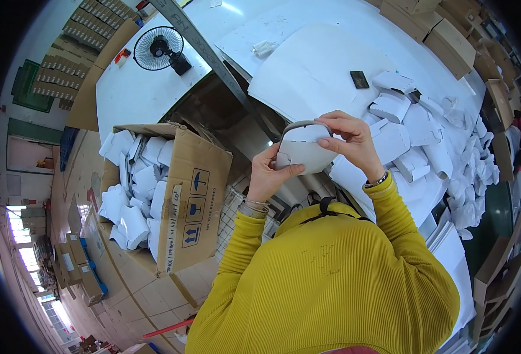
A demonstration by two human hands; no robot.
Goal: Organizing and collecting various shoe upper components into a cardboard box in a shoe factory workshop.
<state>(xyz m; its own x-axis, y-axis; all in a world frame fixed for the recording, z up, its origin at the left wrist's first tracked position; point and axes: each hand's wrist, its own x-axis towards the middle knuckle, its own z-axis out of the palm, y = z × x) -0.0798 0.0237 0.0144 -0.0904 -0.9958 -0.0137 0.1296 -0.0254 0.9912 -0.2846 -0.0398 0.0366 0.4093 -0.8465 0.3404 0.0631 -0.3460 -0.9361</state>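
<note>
Both hands hold a white folded card carton [305,151] with curved edges and a grey rim, raised in front of my chest. My left hand [266,175] grips its lower left side, thumb across the front face. On the upper right, my right hand [349,141] pinches the edge between thumb and fingers. Left of me, a large brown cardboard box [213,171] is full of similar white cartons [134,219]. More white card pieces [390,106] lie heaped on the white table [307,65] to the right.
A small dark square object [359,79] lies on the table near the heap. On a second white table stands a black fan [159,47], with a tape roll [122,57] beside it. A metal post [204,50] rises between the tables. Brown boxes [449,47] stand at the far right.
</note>
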